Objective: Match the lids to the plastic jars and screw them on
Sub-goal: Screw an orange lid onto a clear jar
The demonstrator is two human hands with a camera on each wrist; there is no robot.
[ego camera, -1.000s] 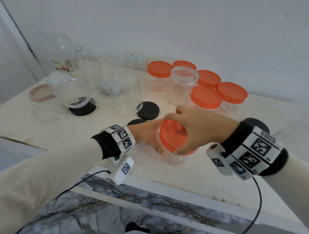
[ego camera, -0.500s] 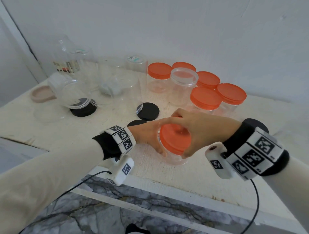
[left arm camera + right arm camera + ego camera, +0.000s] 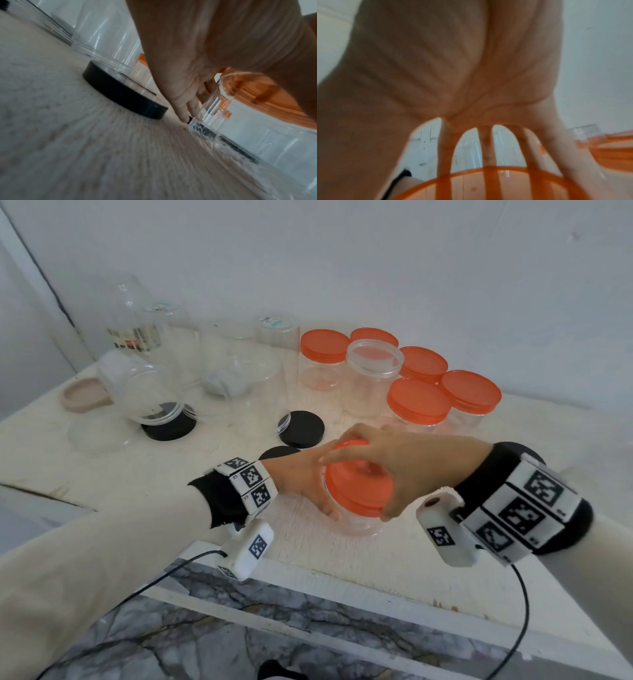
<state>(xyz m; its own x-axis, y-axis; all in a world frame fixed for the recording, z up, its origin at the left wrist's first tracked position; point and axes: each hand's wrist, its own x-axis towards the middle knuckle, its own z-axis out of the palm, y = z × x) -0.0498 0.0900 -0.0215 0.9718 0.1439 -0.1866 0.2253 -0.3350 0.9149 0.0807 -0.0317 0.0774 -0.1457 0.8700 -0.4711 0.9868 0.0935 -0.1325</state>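
Observation:
A clear plastic jar (image 3: 359, 525) stands near the table's front edge with an orange lid (image 3: 356, 487) on its mouth. My left hand (image 3: 301, 484) grips the jar's side, fingers curled round its far wall (image 3: 204, 94). My right hand (image 3: 387, 470) arches over the orange lid (image 3: 505, 182), fingers and thumb curled round its rim. Behind, several capped orange-lid jars (image 3: 418, 402) cluster with one open clear jar (image 3: 373, 374). Black lids (image 3: 301, 424) (image 3: 123, 92) lie to the left, beside several open clear jars (image 3: 150, 392).
A pale pink dish (image 3: 84, 397) sits at the far left of the white table (image 3: 102, 470). The wall runs close behind the jars. The table's front edge lies just below my wrists, with a marbled floor beneath.
My right hand has turned on the orange lid, its wrist swinging round while the left hand keeps hold of the jar. The jar has stayed in about the same spot.

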